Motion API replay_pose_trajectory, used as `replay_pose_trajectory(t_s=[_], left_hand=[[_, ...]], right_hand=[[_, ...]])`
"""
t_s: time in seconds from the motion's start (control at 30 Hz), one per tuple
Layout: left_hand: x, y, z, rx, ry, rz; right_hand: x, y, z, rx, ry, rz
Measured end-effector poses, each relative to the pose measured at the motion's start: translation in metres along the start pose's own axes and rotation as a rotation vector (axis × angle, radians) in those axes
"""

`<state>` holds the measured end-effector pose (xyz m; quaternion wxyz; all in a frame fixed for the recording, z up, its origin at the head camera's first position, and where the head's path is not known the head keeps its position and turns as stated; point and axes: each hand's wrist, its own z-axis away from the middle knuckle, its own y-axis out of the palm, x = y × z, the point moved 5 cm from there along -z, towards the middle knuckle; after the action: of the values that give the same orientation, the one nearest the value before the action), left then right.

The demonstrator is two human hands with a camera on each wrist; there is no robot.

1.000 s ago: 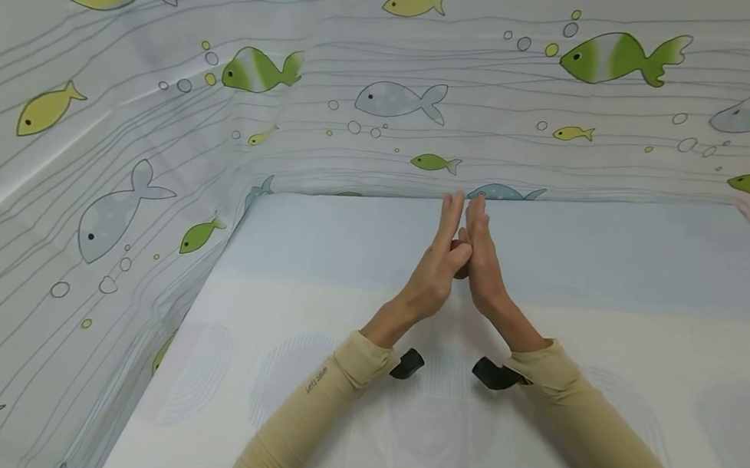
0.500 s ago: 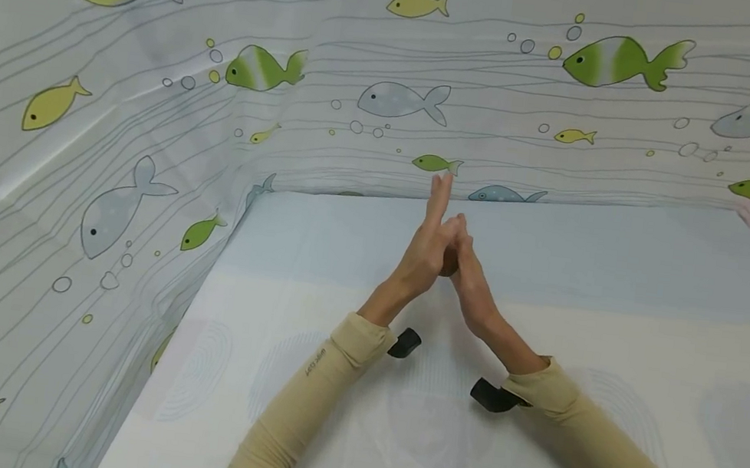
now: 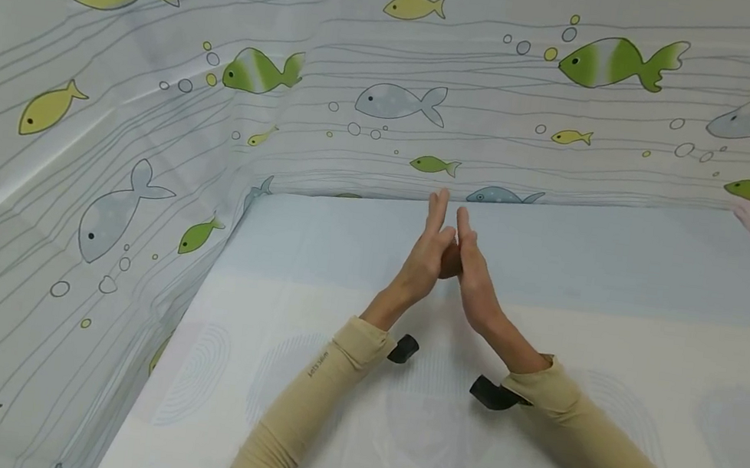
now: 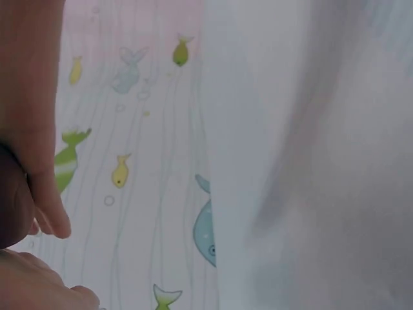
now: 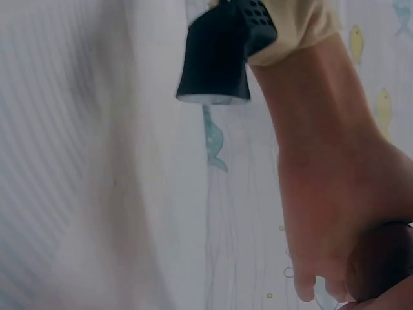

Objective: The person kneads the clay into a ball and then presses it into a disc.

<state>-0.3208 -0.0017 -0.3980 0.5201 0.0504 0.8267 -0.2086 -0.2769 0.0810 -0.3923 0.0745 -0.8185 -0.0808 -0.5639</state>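
Observation:
A dark brown rounded lump (image 3: pixel 451 260) is sandwiched between the two palms above the table, its kind not plain. My left hand (image 3: pixel 422 262) presses it from the left, with straight fingers pointing up and away. From the right, my right hand (image 3: pixel 477 280) lies flat against it, fingers also extended. At the left edge of the left wrist view, part of the smooth dark lump (image 4: pixel 13 203) shows between both hands. The right wrist view has the lump (image 5: pixel 381 261) against the left palm (image 5: pixel 335 194). The palms hide much of it.
Under the hands is a table (image 3: pixel 594 259) with a white and pale blue cover. Fish-patterned curtain (image 3: pixel 327 43) hangs behind it and along the left side. Black wrist devices (image 3: pixel 495 394) stick out at both cuffs.
The hands slide against each other around the lump. Half a second ago the left hand reached farther forward; now it has drawn back slightly while the right fingers have moved forward and straightened.

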Motion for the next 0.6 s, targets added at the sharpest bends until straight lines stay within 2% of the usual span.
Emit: replay_pose_trajectory(t_s=[0.23,0.6], left_hand=[[0.000,0.013,0.006,0.039,-0.019,0.016],[-0.001,0.017,0.013,0.057,-0.002,-0.022]], right_hand=[[0.002,-0.014,-0.013,-0.060,-0.032,0.024],[0.001,-0.015,-0.017,-0.086,-0.026,0.017]])
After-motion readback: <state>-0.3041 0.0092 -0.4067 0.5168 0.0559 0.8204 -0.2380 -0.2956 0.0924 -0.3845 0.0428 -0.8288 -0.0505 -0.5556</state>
